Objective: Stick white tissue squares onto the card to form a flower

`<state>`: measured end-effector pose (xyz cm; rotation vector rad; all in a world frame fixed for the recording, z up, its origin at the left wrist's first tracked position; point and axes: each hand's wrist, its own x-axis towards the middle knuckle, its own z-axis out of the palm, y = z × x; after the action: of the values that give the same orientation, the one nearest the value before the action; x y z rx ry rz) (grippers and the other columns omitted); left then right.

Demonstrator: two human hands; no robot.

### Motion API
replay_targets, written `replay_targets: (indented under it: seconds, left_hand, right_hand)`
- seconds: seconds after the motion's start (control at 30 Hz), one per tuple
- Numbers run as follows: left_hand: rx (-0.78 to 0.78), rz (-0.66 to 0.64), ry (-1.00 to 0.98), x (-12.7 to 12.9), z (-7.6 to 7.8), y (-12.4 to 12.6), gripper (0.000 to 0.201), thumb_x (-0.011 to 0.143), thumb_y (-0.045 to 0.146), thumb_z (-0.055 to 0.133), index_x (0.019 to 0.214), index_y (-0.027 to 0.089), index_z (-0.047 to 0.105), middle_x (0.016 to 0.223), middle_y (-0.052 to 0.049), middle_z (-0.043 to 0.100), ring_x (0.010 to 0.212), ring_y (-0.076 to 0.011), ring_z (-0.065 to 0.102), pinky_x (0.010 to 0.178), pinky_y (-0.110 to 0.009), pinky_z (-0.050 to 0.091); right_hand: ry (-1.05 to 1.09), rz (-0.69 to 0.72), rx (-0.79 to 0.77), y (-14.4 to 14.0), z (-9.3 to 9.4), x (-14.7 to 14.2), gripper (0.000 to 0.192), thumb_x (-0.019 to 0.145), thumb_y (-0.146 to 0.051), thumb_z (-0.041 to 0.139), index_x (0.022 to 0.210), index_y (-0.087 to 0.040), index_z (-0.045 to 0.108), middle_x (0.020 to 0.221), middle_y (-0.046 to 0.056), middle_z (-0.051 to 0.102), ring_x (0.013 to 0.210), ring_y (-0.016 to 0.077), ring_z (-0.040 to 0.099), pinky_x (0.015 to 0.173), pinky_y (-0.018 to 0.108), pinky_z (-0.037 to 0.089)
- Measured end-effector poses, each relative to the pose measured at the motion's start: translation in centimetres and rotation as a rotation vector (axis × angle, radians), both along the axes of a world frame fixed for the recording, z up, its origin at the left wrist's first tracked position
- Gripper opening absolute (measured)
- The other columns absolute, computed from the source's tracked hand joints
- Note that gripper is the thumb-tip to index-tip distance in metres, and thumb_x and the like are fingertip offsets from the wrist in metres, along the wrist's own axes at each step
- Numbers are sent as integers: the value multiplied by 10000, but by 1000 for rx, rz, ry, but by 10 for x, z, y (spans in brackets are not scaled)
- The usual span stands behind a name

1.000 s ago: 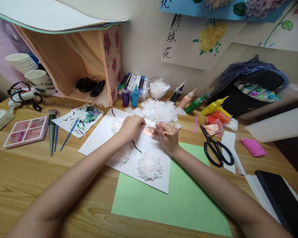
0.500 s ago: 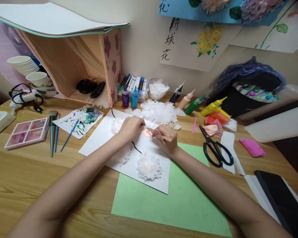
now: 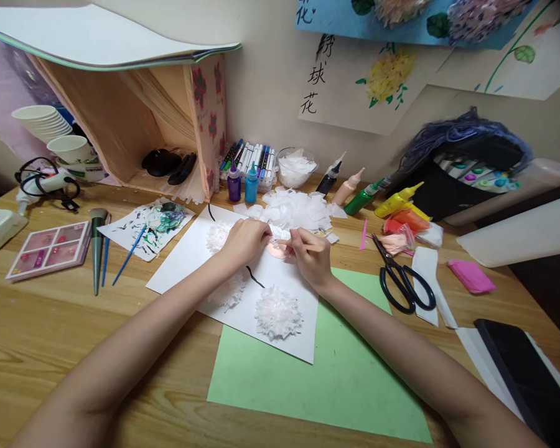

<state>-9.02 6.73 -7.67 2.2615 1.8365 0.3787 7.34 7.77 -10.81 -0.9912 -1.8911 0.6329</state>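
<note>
My right hand (image 3: 313,258), at the centre of the frame, pinches a thin stick (image 3: 284,242) at the pink disc (image 3: 277,251) on the white paper (image 3: 177,274). My left hand (image 3: 246,241) curls by the disc's left edge; I cannot tell whether its fingertips grip anything. A white puff (image 3: 279,312) sits below centre, the tissue pile (image 3: 296,208) just above my hands.
</note>
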Motion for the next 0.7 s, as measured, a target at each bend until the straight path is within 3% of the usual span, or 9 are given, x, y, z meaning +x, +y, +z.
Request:
replay_targets:
  seconds: [0.17, 0.4, 0.5, 0.7]
  left_hand:
    - [-10, -3, -6, -1, 1, 0, 243, 799, 181, 460, 846, 175, 698, 847, -60, 699, 804, -201, 599, 691, -292, 417]
    - [-13, -4, -14, -1, 0, 1, 241, 797, 173, 463, 845, 176, 699, 838, -60, 698, 802, -200, 600, 697, -291, 419]
    - [-6, -8, -11, 0, 0, 0, 247, 799, 168, 459, 849, 173, 700, 856, -64, 701, 815, -202, 602, 699, -291, 418]
    - [-1, -1, 23, 1, 0, 0, 243, 789, 160, 465, 839, 178, 702, 852, -59, 706, 820, -212, 609, 690, -296, 412]
  right_hand:
    - [-48, -28, 226, -1, -7, 3, 495, 933, -393, 326, 522, -196, 521, 456, 5, 534, 452, 118, 502, 492, 258, 351]
    - [-123, -7, 251, 0, -5, 2, 491, 935, -374, 331, 502, -196, 480, 464, 7, 531, 458, 113, 499, 502, 254, 348]
    - [-114, -4, 194, 1, -2, -1, 467, 923, -371, 379, 495, -196, 449, 453, -3, 536, 430, 106, 491, 488, 251, 346]
    - [140, 57, -127, 4, -2, -2, 425, 909, -409, 419, 555, -195, 518, 488, -15, 574, 457, 114, 547, 481, 237, 407]
